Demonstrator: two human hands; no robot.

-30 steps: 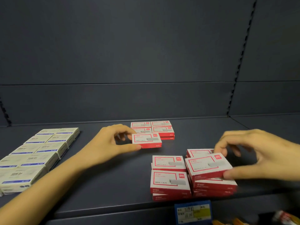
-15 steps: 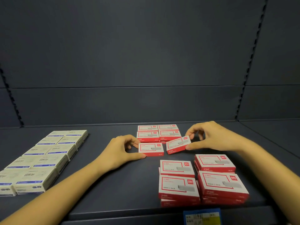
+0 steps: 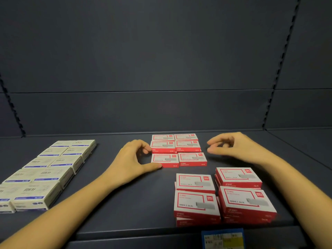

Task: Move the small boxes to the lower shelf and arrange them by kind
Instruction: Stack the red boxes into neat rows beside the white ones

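Note:
Small red and white boxes lie in a tidy two-column block at the middle back of the dark shelf. My left hand pinches the left end of the front-left red box, thumb on its front corner and fingers curled at its back corner. The front-right red box lies flat beside it, untouched. My right hand hovers just right of the block with loosely curled fingers and holds nothing. Stacks of red boxes stand near the shelf's front edge.
White boxes with blue stripes lie in two neat columns on the shelf's left side. A blue and yellow price tag hangs on the front lip. Bare shelf lies between the two groups and at the far right. The back wall is plain dark panel.
My right hand carried a red box from the front stack to the block, set it down beside the left hand's box, and let go. My left hand stayed at its box.

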